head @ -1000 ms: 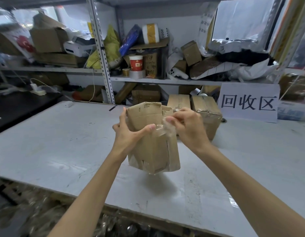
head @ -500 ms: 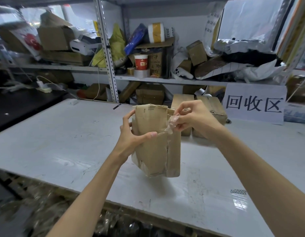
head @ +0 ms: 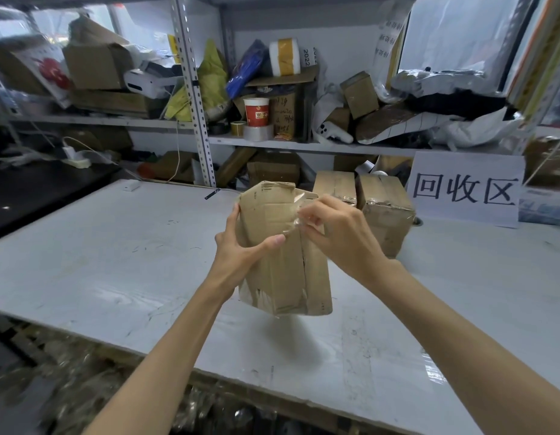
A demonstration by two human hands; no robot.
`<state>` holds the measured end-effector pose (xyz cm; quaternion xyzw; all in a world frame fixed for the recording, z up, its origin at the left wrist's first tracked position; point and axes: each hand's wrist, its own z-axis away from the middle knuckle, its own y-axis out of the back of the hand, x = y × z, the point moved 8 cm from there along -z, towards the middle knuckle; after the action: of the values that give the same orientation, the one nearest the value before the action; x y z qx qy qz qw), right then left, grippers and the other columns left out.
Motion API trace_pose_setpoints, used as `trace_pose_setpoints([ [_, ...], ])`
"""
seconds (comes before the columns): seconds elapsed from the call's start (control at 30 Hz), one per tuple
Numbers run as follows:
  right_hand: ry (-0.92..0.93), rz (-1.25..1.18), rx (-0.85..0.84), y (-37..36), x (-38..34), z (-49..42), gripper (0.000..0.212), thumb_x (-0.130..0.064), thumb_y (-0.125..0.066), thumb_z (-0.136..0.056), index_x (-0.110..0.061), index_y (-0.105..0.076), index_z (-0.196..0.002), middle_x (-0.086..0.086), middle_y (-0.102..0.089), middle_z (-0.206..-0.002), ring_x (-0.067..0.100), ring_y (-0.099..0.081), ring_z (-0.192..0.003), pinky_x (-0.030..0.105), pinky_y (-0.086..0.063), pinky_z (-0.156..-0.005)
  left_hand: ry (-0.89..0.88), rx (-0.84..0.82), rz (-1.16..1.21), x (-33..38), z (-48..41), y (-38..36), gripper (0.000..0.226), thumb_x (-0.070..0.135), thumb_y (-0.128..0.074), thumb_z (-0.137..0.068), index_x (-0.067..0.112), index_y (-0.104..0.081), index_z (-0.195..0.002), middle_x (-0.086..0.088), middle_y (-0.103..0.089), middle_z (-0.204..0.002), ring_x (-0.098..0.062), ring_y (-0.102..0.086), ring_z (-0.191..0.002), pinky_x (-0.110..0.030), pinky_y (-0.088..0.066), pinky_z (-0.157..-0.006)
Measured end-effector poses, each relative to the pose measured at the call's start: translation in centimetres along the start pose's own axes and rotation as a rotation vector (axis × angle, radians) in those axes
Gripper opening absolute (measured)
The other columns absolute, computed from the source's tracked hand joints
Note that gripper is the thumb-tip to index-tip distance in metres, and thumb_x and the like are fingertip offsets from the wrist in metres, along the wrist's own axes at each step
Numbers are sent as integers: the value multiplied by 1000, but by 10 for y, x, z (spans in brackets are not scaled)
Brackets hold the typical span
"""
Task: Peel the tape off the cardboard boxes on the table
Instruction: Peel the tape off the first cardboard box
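Right hand (head: 335,233) has drawn in over the upper right face of the cardboard box (head: 281,277) since half a second back; its pinch on the clear tape (head: 296,215) is unchanged.

Nearest: both bare forearms reach forward. Left hand (head: 241,249) grips the box's left edge, thumb across the front face and fingers curled behind. The right hand's fingertips pinch a lifted flap of the tape, stretched as a glossy film toward the box's top edge. The box hangs clear of the tabletop (head: 115,262), its shadow beneath it.

Judgement: box light, walls creased and soft, so it will buckle if squeezed; brace it by the edges. Tape thin, stretchy and likely to tear, so hold close to the peel line and pull low along the face.

Beyond: two more taped boxes (head: 385,208) stand on the tabletop beside a paper sign (head: 465,189). Cluttered shelf (head: 303,146) at the back.
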<state>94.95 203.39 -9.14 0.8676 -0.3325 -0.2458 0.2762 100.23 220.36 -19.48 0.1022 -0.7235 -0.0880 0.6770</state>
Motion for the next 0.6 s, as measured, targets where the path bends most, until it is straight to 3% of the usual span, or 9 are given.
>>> trace_pose_setpoints([
  [0.1,16,-42,-131,-7,-6,2,7,-2,-63,-88,2,-69,-86,9,-66,-87,18,-59,-74,28,-50,-68,1,52,21,2,0,1,140,90,-71,-28,51,-16,-150,-3,-31,-150,-27,-43,-130,-52,-47,-104],
  [0.17,-77,-169,-299,-17,-2,3,8,-3,-65,-87,-3,-71,-83,-2,-63,-75,3,-56,-66,16,-45,-61,-2,41,38,3,-1,1,139,89,-72,-29,50,-17,-151,-4,-35,-148,-27,-45,-129,-52,-47,-103],
  [0.23,-221,-273,-409,-23,9,0,4,-2,-68,-82,-4,-70,-79,-6,-60,-66,-1,-57,-58,13,-43,-56,-25,-6,26,6,-2,-2,138,88,-74,-30,50,-18,-150,-3,-36,-147,-26,-46,-129,-51,-47,-104],
  [0.27,-325,-340,-392,-21,20,-1,5,-2,-71,-79,-3,-68,-83,-3,-62,-67,2,-60,-58,18,-46,-56,-28,-28,21,7,-2,-3,138,88,-74,-30,51,-19,-150,-2,-37,-147,-26,-46,-129,-51,-47,-104],
  [0.33,-534,-452,-239,-11,41,2,34,-6,-82,-69,-6,-59,-93,6,-68,-73,14,-68,-63,30,-54,-57,-18,-50,22,6,-2,-4,139,87,-75,-29,51,-19,-150,-1,-36,-147,-26,-46,-129,-52,-47,-104],
  [0.37,-543,-418,-141,-3,44,2,41,-7,-86,-64,-7,-57,-94,7,-69,-75,16,-69,-64,31,-56,-59,-13,-56,20,6,-1,-4,140,87,-76,-28,51,-18,-150,-1,-35,-148,-26,-46,-129,-52,-47,-104],
  [0.5,-101,-152,25,6,4,-1,16,2,-80,-69,-7,-71,-80,-4,-67,-72,1,-61,-60,19,-55,-61,1,-69,16,7,0,-6,142,86,-76,-30,52,-11,-151,-2,-31,-151,-28,-42,-132,-53,-44,-107],
  [0.57,18,-102,-39,-2,-7,5,9,-6,-78,-76,-6,-75,-84,2,-68,-79,10,-61,-66,23,-54,-63,10,-73,7,5,1,-6,138,82,-76,-35,54,-6,-151,-2,-27,-152,-28,-40,-135,-52,-41,-109],
  [0.6,35,-85,-88,-6,-7,8,17,-13,-80,-75,-5,-75,-89,5,-67,-84,15,-61,-72,25,-54,-67,15,-79,2,4,2,-5,136,80,-75,-38,55,-3,-151,-2,-26,-153,-28,-39,-135,-52,-41,-110],
])
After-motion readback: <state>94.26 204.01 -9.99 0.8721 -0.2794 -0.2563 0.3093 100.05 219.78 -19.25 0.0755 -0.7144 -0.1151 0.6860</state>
